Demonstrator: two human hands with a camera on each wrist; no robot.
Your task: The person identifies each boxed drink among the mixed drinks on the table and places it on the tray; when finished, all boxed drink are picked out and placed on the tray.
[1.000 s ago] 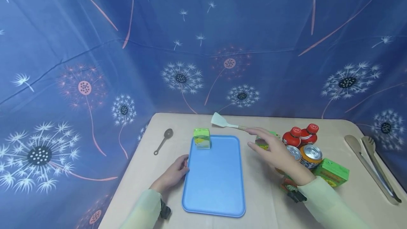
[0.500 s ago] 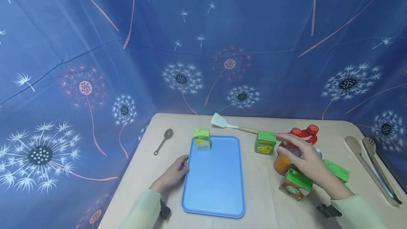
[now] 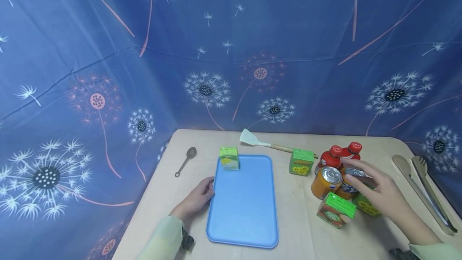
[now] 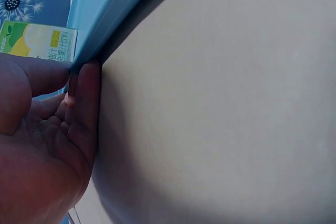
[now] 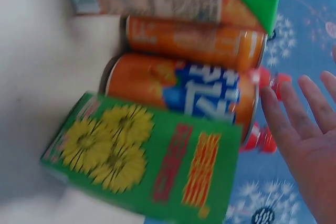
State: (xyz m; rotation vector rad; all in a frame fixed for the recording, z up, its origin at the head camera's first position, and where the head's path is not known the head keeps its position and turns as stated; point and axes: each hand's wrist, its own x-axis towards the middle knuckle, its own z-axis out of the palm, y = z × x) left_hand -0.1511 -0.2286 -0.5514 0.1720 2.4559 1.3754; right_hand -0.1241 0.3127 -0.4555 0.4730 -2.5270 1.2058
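Observation:
My left hand (image 3: 196,196) pinches the left rim of a blue tray (image 3: 242,208), thumb and fingers on either side of its edge (image 4: 86,40). On the tray's far left corner stands a small green-and-yellow juice carton (image 3: 229,158). My right hand (image 3: 382,189) hovers over the group at the right, fingers extended and nothing held. Beneath and beside it are an orange soda can (image 3: 326,182), a second orange can (image 5: 178,90) partly covered by the fingers, and a green carton with yellow flowers (image 5: 142,156). A green-topped carton (image 3: 336,210) stands in front of the cans.
Two red-capped bottles (image 3: 330,157) stand behind the cans. Left of them is another green carton (image 3: 301,162), by the handle of a white spatula (image 3: 252,138). A grey spoon (image 3: 186,160) lies left; a wooden spoon (image 3: 404,167) and fork (image 3: 420,168) lie far right.
My right hand has moved right and toward me, from near the spatula handle and upright green carton to above the cans. The left hand stays on the tray rim.

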